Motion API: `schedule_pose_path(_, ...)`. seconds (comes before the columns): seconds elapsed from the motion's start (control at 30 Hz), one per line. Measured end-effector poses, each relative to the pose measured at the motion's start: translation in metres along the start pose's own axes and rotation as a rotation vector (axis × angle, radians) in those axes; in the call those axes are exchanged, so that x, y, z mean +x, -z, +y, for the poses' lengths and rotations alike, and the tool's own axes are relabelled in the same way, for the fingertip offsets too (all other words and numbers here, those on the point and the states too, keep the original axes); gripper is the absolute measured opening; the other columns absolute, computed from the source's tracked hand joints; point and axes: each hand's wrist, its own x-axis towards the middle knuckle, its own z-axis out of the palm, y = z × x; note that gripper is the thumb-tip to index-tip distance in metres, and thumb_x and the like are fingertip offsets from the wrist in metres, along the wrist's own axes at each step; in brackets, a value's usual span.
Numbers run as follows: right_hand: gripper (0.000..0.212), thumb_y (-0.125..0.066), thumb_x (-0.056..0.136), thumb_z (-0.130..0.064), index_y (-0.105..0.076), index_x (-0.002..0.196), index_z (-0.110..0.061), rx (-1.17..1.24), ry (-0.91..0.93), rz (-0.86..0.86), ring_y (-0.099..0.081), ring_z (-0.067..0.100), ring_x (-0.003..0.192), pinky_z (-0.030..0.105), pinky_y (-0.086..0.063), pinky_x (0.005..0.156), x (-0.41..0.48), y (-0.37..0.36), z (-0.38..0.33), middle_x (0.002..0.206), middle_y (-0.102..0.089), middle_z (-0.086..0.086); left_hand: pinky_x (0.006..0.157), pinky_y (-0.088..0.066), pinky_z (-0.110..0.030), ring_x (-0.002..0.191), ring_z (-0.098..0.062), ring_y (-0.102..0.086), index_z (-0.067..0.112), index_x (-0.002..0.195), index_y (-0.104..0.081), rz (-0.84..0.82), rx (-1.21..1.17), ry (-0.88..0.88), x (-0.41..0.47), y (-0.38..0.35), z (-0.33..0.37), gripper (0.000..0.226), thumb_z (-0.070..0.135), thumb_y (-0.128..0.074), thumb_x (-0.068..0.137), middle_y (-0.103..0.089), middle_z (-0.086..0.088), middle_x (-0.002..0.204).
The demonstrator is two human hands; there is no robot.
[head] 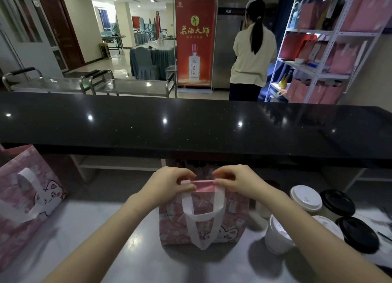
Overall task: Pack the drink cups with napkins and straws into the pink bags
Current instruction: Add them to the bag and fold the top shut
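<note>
Folded top of pink bag (203, 221) is pinched by left grip (169, 183) and right grip (235, 181). Bag is stood on smooth surface (131, 240) beside round-lidded cups (305, 200).

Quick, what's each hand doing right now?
Left hand: pinching the top edge of the pink bag.
Right hand: pinching the same top edge.

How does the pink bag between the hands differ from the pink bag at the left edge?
The middle bag has its top edge pinched by the left hand and right hand; the left bag is touched by neither. The middle bag stands beside the lidded cups; the left bag stands apart from them, cut by the frame. Both show a cat print and a white handle hanging down the front.
</note>
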Motion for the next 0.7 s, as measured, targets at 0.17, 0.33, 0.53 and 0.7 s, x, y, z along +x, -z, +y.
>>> schedule_pose_path(0.17,0.017,-0.070,0.084,-0.034,-0.074,0.100,-0.031,-0.172,0.013,0.016,-0.063,0.004,0.087,0.028,-0.055,0.079,-0.001,-0.004,0.001,0.092,-0.070,-0.013,0.074,-0.053,-0.025,0.083,-0.006,-0.064,0.030,0.102,-0.073,0.078,0.144,-0.089,-0.001,-0.009,-0.003,0.022,0.043,-0.069,0.085,-0.072,0.014,0.091)
schedule_pose_path(0.33,0.016,-0.060,0.091,-0.030,-0.071,0.102,-0.029,-0.402,0.049,0.093,-0.062,0.012,0.094,0.028,-0.051,0.079,0.002,-0.017,-0.002,0.098,-0.071,-0.008,0.065,-0.039,-0.020,0.079,-0.013,-0.065,0.024,0.099,-0.075,0.150,0.228,-0.106,0.002,-0.015,0.000,0.019,0.036,-0.066,0.089,-0.073,0.007,0.085)
schedule_pose_path(0.53,0.020,-0.060,0.089,-0.038,-0.067,0.107,-0.032,-0.496,0.139,0.062,-0.060,0.011,0.100,0.035,-0.025,0.114,0.007,-0.018,-0.013,0.100,-0.071,-0.010,0.087,-0.043,-0.028,0.078,-0.013,-0.064,0.025,0.098,-0.072,0.120,0.287,-0.176,0.004,-0.009,0.007,0.022,0.042,-0.061,0.089,-0.071,0.009,0.084)
schedule_pose_path(0.7,0.021,-0.054,0.093,-0.033,-0.067,0.109,-0.028,-0.609,0.128,0.036,-0.061,0.022,0.098,0.037,-0.048,0.089,0.014,-0.034,-0.032,0.101,-0.070,-0.002,0.093,-0.039,-0.029,0.084,-0.013,-0.064,0.026,0.098,-0.071,0.086,0.351,-0.190,0.013,-0.013,0.021,0.019,0.035,-0.056,0.091,-0.071,0.007,0.088)
